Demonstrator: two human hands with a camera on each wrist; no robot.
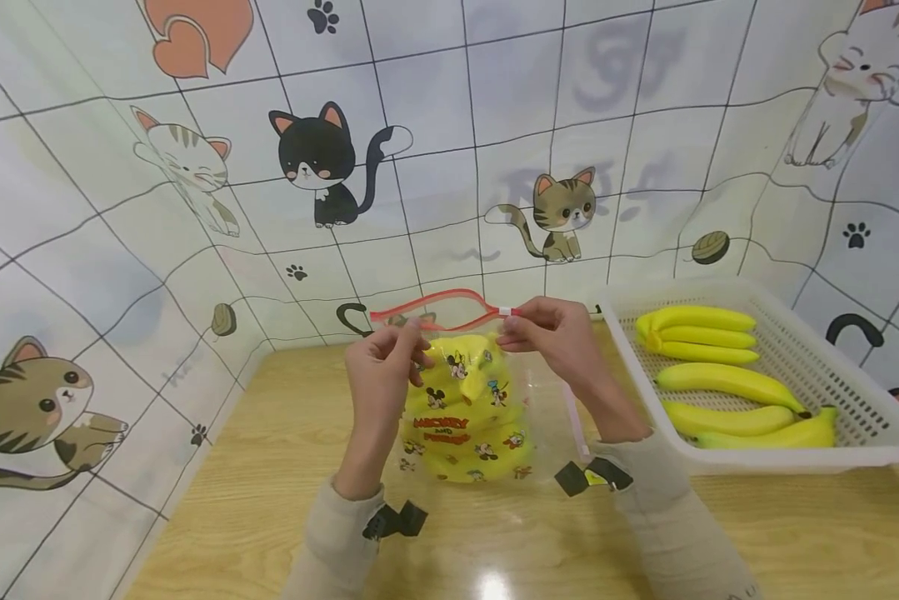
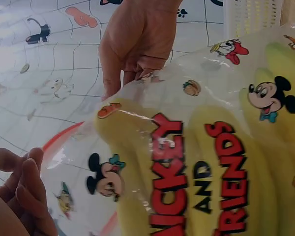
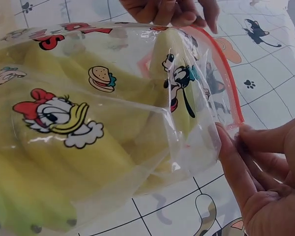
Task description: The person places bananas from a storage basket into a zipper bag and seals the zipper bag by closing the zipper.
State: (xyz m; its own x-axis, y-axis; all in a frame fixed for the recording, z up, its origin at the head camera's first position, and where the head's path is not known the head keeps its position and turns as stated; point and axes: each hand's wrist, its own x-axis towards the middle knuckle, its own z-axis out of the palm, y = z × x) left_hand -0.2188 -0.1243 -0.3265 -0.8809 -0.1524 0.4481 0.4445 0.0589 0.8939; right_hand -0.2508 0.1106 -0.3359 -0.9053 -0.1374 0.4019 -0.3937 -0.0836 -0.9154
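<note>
A clear zip bag point(image 1: 467, 417) with cartoon prints and a red zip strip stands upright over the table, yellow bananas point(image 3: 118, 123) inside it. Its mouth gapes between the two red strips. My left hand point(image 1: 385, 367) pinches the bag just below the strip, toward its left end. At the right end, beside the white slider point(image 1: 505, 311), the thumb and fingers of my right hand point(image 1: 561, 337) pinch the top corner. In the left wrist view, the bananas press against the printed film.
To the right stands a white plastic basket point(image 1: 801, 367) holding several bananas point(image 1: 726, 379). Another clear bag with a pink strip point(image 1: 575, 421) lies on the wooden table point(image 1: 269, 467), partly behind the held bag. A cat-printed wall covering point(image 1: 434, 167) rises behind.
</note>
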